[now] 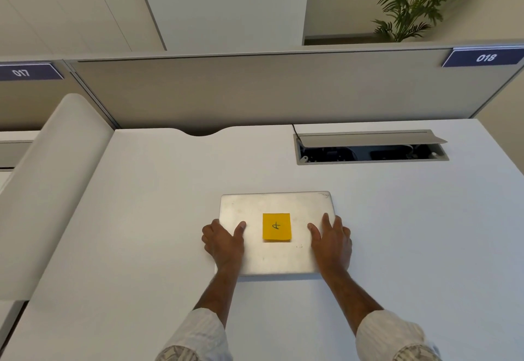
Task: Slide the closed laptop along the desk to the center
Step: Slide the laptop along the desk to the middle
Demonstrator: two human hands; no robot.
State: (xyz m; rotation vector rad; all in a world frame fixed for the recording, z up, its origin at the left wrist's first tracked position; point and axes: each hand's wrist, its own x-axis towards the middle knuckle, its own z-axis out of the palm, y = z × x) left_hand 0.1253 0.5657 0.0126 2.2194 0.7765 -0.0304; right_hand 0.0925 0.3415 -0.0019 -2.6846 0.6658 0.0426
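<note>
A: Closed laptop (276,233) flat on the desk (141,219), roughly midway between left and right edges, nearer the front edge than the rear partition.

B: Left hand (224,243) and right hand (330,243) spread flat, gripping both side edges, thumbs on lid.

A: Advice: even pressure from both palms, no lifting, no twisting, clear of the sticky note (276,227).
</note>
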